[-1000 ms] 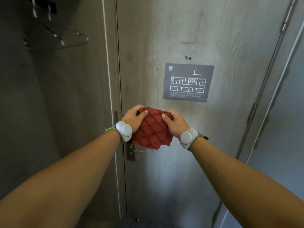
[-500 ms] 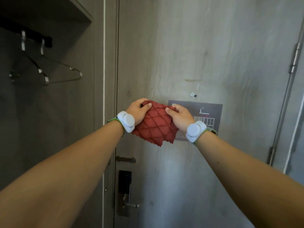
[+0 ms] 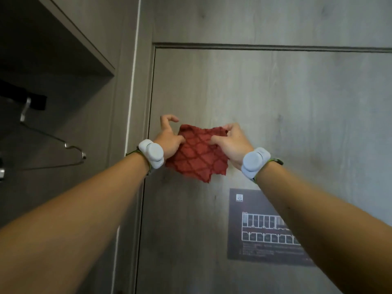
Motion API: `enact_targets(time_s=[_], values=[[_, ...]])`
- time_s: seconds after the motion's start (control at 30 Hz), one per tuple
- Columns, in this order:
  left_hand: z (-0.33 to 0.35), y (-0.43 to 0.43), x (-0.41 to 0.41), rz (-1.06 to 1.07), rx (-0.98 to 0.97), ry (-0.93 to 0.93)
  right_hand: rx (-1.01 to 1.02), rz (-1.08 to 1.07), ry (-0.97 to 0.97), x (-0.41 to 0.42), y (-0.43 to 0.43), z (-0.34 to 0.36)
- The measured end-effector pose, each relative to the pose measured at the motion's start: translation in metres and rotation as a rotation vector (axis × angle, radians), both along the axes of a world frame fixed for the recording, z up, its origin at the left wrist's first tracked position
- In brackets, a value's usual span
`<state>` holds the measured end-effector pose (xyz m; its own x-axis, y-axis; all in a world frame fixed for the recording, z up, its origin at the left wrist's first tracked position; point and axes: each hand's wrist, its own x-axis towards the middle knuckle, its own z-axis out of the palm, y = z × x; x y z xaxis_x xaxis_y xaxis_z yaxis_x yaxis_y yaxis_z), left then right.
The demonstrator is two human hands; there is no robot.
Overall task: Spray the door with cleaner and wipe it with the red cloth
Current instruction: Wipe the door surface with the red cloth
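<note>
Grey wood-grain panelling is filling the head view, with the door [image 3: 275, 124] standing closed in its frame and its top edge running across well above both hands. Against the upper part of that door, the red cloth [image 3: 199, 154] is hanging spread between the two hands, its diamond-quilted face turned to the camera and its ragged lower corner dangling below the grip. The left hand [image 3: 169, 141] is pinching the cloth's left edge between thumb and lower fingers, while its forefinger is curling free above the cloth. The right hand [image 3: 232, 142] is pinching the top right corner, fingers bunched on the fabric and thumb pressing the front. Whether the cloth is touching the door surface cannot be told. Each wrist is wearing a pale grey tracker on a green strap [image 3: 255, 162]. Below the right hand and partly behind that forearm, a dark floor-plan notice [image 3: 254, 230] is sticking to the door. Well to the left of the grip, a wire hanger [image 3: 63, 149] is hanging in an open dark wardrobe recess [image 3: 53, 81] beside the door frame.
</note>
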<state>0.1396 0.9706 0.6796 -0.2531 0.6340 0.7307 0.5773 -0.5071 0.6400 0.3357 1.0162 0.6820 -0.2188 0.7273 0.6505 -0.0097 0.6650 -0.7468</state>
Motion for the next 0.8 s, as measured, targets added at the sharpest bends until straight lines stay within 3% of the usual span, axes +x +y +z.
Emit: enact_targets(time_s=[0.13,0.27,0.43,0.67,0.8], values=[[0.024,0.02,-0.022,0.064,0.154,0.087,0.164,-0.019,0.091,-0.012,0.027,0.032],[0.043,0.038,-0.032,0.05,0.217,0.121,0.379,-0.166,0.007,-0.029,0.05,0.055],[0.07,0.054,-0.04,0.168,0.281,0.193,0.412,-0.208,-0.01,-0.05,0.067,0.08],[0.097,0.077,-0.059,0.337,0.318,0.312,0.608,-0.435,-0.323,-0.071,0.076,0.107],[0.098,0.089,-0.063,0.538,0.315,0.351,0.79,-0.741,-0.407,-0.078,0.08,0.106]])
